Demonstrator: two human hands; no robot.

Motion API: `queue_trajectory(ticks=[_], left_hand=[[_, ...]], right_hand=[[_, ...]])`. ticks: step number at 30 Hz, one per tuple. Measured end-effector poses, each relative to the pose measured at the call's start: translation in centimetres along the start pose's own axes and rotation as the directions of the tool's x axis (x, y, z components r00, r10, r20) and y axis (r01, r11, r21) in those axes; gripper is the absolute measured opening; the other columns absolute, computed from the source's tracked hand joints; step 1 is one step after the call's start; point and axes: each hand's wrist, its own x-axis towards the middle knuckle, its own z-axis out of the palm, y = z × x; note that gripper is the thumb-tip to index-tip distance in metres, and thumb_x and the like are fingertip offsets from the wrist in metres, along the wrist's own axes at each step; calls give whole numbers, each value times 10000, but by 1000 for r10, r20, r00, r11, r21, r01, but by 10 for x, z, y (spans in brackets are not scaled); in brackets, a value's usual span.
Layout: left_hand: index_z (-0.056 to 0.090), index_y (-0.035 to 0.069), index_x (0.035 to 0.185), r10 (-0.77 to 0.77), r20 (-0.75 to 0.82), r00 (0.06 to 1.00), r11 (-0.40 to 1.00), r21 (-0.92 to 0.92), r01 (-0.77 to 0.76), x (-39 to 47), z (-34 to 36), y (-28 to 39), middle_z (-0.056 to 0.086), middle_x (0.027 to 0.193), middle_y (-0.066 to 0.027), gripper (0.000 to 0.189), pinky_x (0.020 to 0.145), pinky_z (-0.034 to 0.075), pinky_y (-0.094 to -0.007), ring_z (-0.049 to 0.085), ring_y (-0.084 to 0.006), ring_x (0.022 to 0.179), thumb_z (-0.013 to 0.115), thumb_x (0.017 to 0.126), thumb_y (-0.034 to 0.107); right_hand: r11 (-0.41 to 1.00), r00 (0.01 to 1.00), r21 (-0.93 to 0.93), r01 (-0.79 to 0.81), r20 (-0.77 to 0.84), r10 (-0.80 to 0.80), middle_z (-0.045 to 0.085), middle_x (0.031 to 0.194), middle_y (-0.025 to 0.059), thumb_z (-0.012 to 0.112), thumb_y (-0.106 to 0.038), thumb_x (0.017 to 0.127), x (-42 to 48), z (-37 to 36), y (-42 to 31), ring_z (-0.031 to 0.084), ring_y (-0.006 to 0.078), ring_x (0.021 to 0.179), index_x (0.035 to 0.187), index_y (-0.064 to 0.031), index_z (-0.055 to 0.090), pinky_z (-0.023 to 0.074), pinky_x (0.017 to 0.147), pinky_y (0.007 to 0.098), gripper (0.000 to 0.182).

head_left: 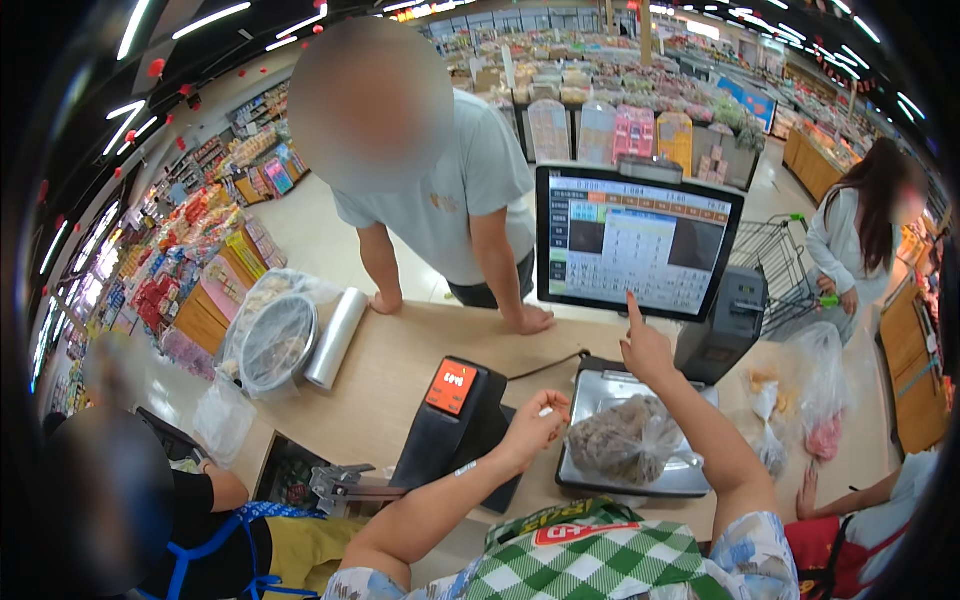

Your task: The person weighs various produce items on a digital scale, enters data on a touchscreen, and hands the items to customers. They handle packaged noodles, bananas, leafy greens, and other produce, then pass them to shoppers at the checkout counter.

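My right hand [646, 349] reaches over the scale with its index finger at the lower part of a touchscreen [637, 244]; it holds nothing. My left hand [534, 427] hovers by the scale's left edge, fingers loosely curled. A small white patch shows at its fingertips, and I cannot tell whether it is held. On the metal weighing plate [679, 480] lies a knotted clear plastic bag [626, 439] of brownish-grey food. Left of the scale stands a black device [450, 427] with a lit orange display. A small sticker [466, 469] is on my left forearm.
Filled plastic bags [821, 427] lie right of the scale. A clear film roll [337, 337] and a bag-covered round container [277, 341] sit on the counter's left. A person [450, 172] leans on the far edge; co-workers flank me. A shopping cart [772, 255] stands beyond.
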Motion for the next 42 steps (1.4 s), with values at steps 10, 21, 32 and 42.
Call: queue_trajectory(ticks=[10,21,32,42], left_hand=[[480,76,1010,-16,-8,1000,1000,1,16,-2,1,4,526,812,-16,233,442,308,-187,444,-63,582,494,784,20],[480,106,997,9,-18,1000,999,51,-9,1,2,4,535,806,11,203,468,323,-184,450,-51,579,508,798,76],[475,100,1016,0,1,1000,999,49,0,2,0,0,534,821,3,225,472,323,-190,446,-59,578,517,796,96],[481,96,1004,-7,-4,1000,1000,29,7,0,4,-1,527,809,-12,207,435,307,-197,439,-72,569,523,801,90]], right_hand=[[999,997,36,-26,-67,29,603,767,159,626,-120,750,-15,-5,13,581,342,673,1427,-79,94,448,593,456,862],[983,970,6,-183,-162,182,630,890,80,634,-99,736,-38,-29,27,607,290,768,1426,-93,56,477,666,398,901],[956,939,116,-270,-190,288,628,897,116,630,-78,744,-62,-48,34,605,306,806,1425,-91,63,476,698,404,886],[982,965,55,-181,-184,189,618,931,139,627,-79,739,-67,-39,15,591,330,845,1417,-104,106,471,710,416,855]])
